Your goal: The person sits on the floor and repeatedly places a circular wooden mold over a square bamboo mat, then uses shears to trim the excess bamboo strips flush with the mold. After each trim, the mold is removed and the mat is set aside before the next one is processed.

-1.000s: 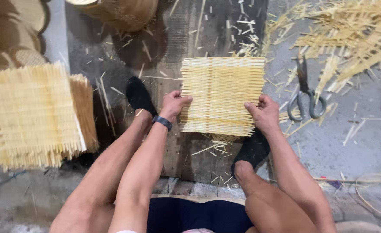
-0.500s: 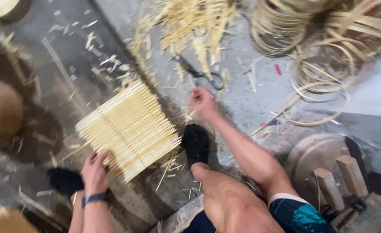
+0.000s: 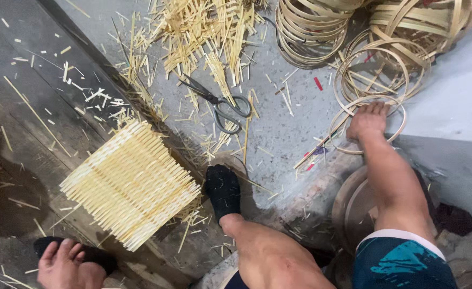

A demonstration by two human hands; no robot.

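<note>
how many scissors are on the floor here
1. The scissors lie open on the grey floor between the woven bamboo mat and the right hand, just below the heap of bamboo strips. More could be buried under that heap.
</note>
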